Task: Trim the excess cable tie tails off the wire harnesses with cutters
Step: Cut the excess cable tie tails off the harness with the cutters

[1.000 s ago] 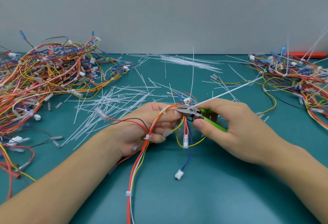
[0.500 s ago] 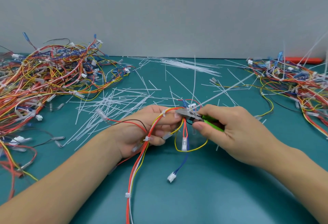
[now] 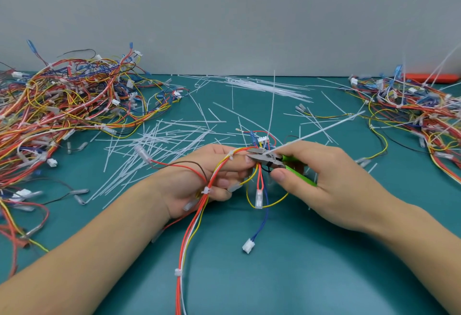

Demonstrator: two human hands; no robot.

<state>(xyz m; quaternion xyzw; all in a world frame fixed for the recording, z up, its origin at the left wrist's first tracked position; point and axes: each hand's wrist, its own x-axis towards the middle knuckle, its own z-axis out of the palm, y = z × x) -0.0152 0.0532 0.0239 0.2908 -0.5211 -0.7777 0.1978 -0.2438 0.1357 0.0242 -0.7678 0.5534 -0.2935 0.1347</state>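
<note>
Teal mat [image 3: 299,277] under a grey wall, strewn with cut white tails [image 3: 154,140]. At far left, a heap of harnesses [image 3: 62,105]. Left hand [image 3: 212,175] curled round the wire harness [image 3: 197,212], just above the mat. Green-handled cutters [image 3: 272,160] gripped in the right hand [image 3: 321,180], metal tip at a long white cable tie tail [image 3: 324,127]. Far right, another harness pile [image 3: 411,107].

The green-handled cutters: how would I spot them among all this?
Find the two hands at the middle of the teal mat. The right hand grips the green-handled steel cutters, nose toward the held wire harness. Nothing else here is bright green.
</note>
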